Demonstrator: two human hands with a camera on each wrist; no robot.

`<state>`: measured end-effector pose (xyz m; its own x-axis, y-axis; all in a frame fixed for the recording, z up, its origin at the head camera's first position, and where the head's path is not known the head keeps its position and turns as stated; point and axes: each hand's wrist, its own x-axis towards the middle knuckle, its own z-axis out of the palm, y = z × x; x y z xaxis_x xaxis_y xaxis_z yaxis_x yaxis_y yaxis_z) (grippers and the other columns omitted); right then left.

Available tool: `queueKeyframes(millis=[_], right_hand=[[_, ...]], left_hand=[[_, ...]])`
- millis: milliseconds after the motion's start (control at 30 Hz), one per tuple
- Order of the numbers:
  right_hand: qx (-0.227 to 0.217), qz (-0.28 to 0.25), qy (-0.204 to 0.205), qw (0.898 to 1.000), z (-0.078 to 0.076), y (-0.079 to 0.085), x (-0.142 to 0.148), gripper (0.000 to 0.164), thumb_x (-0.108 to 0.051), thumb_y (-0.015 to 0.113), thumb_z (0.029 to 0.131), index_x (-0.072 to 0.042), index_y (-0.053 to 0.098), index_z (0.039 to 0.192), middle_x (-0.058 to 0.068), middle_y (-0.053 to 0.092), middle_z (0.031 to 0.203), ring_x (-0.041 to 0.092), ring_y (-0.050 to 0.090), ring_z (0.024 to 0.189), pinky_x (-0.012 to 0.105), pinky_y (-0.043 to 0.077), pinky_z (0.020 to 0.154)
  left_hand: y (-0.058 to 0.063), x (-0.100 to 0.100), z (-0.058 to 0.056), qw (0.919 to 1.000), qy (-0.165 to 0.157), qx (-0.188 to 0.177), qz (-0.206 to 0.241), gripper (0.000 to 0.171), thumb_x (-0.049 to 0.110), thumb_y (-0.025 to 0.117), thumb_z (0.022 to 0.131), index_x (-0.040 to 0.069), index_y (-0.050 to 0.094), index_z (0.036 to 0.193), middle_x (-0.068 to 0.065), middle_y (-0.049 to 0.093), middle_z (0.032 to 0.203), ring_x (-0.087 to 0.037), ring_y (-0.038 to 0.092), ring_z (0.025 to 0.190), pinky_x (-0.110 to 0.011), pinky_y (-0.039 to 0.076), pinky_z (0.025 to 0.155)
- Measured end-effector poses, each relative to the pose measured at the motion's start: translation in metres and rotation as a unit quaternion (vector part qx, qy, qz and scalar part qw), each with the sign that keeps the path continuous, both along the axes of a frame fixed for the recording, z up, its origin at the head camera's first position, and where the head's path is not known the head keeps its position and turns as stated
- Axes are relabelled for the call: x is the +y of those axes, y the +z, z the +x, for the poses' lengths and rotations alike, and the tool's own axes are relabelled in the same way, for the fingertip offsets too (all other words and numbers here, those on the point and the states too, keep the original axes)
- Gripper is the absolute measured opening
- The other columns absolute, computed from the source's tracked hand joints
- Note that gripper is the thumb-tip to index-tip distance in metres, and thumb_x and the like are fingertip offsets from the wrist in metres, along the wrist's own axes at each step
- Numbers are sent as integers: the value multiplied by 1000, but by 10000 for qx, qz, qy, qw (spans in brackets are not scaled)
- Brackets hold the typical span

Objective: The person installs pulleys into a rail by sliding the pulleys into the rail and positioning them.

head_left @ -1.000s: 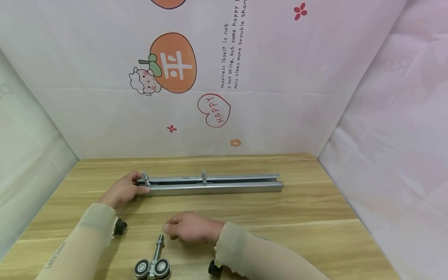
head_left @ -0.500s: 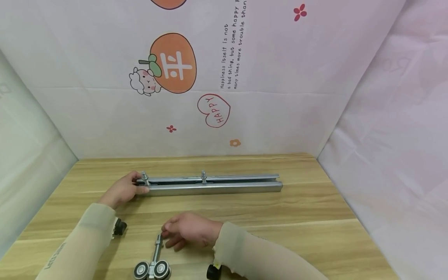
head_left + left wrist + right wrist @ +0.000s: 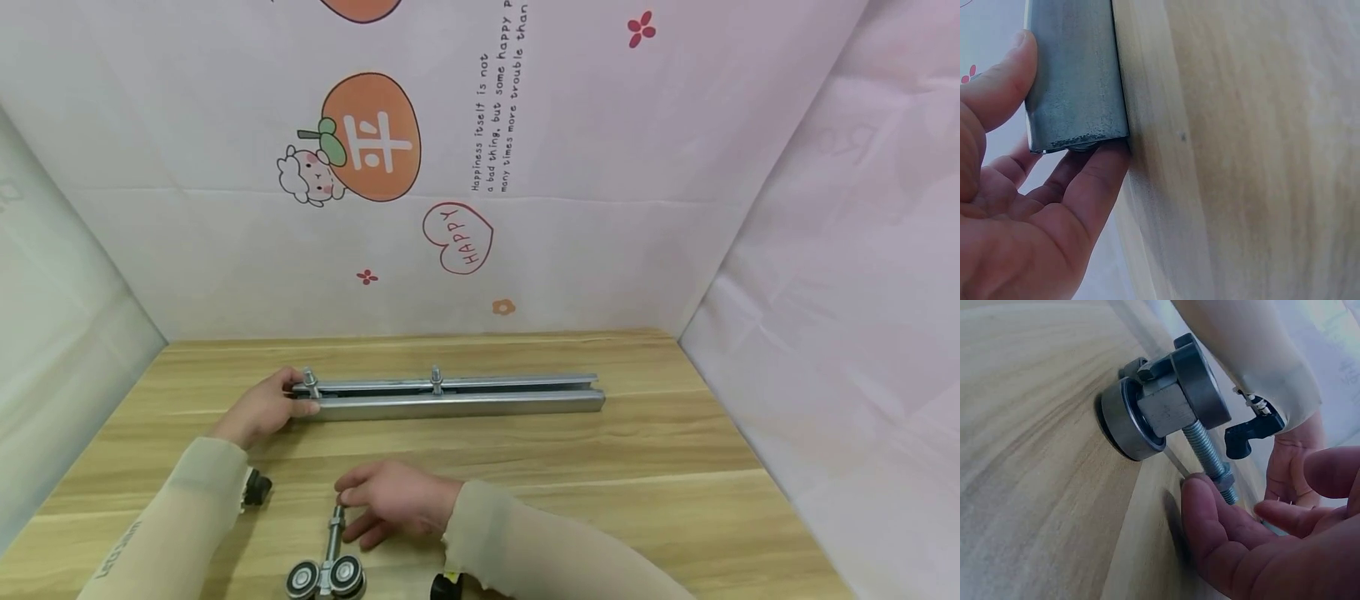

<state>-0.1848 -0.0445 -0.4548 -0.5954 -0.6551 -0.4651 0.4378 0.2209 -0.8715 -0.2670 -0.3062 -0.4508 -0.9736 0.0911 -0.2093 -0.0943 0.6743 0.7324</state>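
A long steel channel rail (image 3: 480, 406) lies across the table with its slot up. Two threaded bolts (image 3: 437, 380) stand up from the slot, one at the left end and one near the middle. My left hand (image 3: 262, 407) grips the rail's left end, thumb on the near side and a finger against the end edge in the left wrist view. Nearer to me sits a roller trolley (image 3: 347, 575) with black-and-steel wheels, its threaded stem (image 3: 1204, 450) carrying a nut. My right hand (image 3: 405, 498) is around the stem's tip, fingers loosely spread and thumb apart from it.
The wood-grain table (image 3: 600, 467) meets a white printed cloth (image 3: 570, 267) at the back, and more white cloth hangs at both sides. A black wrist camera (image 3: 257, 487) sits at the left cuff, another (image 3: 447, 587) at the right cuff.
My right hand has moved a little left, its fingers spreading from a looser curl to reach the trolley's stem. The left hand and the rail have stayed put.
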Motion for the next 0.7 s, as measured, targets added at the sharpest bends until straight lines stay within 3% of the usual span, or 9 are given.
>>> queueKeyframes(millis=[200, 433, 700], right_hand=[[-93, 55, -90, 9999, 0, -3, -7, 23, -10, 53, 103, -1, 64, 121, 11, 62, 105, 33, 68, 84, 42, 57, 69], [-550, -158, -650, 9962, 3, -4, -9, 15, -8, 58, 97, 3, 63, 107, 21, 62, 99, 37, 68, 76, 52, 56, 74], [-890, -318, -856, 9918, 11, -6, -6, 16, -8, 61, 94, 6, 65, 101, 18, 66, 92, 30, 67, 76, 44, 56, 79]], left_hand=[[0, 1, 0, 10000, 12, 18, 32, 58, 29, 72, 94, -1, 44, 135, -31, 41, 140, -47, 42, 124, -60, 37, 97], [0, 1, 1, 10000, 4, 38, 39, 53, 27, 72, 94, 0, 46, 132, -31, 43, 139, -45, 44, 121, -58, 39, 95], [0, 1, 1, 10000, 8, 31, 45, 53, 27, 71, 95, 0, 46, 132, -30, 43, 138, -45, 44, 121, -58, 38, 96]])
